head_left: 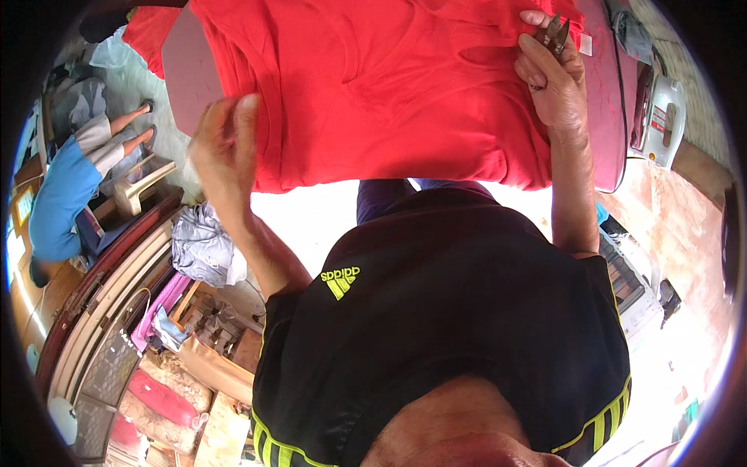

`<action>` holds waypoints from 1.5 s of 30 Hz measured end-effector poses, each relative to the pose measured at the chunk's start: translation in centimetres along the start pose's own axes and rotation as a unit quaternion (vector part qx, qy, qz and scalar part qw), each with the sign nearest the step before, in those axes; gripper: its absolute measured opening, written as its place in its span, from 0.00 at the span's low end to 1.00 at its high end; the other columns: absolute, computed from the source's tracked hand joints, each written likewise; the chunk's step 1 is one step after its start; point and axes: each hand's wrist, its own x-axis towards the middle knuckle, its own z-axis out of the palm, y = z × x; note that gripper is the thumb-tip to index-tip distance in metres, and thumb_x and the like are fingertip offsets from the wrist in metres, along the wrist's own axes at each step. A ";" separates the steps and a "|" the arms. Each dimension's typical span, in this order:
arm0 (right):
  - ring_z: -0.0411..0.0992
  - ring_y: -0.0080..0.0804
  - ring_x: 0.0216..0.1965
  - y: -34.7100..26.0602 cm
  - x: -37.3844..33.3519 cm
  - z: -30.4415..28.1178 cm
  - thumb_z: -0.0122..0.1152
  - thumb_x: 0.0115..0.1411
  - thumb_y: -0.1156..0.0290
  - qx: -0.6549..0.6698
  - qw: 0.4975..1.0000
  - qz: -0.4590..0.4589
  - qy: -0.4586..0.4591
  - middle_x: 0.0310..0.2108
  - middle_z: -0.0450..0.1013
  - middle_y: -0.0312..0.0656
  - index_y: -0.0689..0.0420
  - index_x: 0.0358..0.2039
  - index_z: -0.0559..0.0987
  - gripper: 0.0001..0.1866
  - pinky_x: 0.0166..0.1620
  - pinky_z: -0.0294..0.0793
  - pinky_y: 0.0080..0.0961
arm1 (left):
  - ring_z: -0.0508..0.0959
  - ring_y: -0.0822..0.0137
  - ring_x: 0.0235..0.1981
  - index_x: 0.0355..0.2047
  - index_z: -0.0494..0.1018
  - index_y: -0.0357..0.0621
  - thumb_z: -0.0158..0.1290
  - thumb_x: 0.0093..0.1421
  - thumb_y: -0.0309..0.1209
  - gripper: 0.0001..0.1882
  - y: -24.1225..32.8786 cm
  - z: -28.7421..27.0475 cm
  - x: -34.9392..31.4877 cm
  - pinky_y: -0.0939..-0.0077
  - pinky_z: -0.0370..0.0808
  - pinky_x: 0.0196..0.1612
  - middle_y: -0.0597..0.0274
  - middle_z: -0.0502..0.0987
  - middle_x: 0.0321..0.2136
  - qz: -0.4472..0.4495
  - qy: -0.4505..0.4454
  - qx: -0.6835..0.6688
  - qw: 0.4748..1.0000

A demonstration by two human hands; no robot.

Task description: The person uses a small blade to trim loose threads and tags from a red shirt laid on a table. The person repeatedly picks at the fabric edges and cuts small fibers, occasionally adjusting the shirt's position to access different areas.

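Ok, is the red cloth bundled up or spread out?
Spread out, though wrinkled: the red cloth lies broad across the tabletop.

Bright glare bleaches the lower right white (straight edges bow toward a dark, rounded rim).

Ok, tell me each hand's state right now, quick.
Left hand: partly curled, blurred, by the left edge of the red cloth; whether it grips anything cannot be told.
Right hand: closed, holding dark metal snips.

A black shirt (467, 303) is worn, with yellow stripes (598, 434) and a yellow badge (340, 283); dark pants (384, 199) are worn too.
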 end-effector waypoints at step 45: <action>0.51 0.12 0.18 0.3 1.1 0.5 0.55 0.62 0.82 0.003 0.999 0.032 0.007 0.22 0.61 0.27 0.61 0.51 0.73 0.16 0.23 0.51 0.15 | 0.77 0.48 0.29 0.31 0.76 0.41 0.61 0.53 0.26 0.06 -0.8 3.4 -6.8 0.59 0.75 0.35 0.54 0.76 0.27 0.087 0.069 0.067 0.992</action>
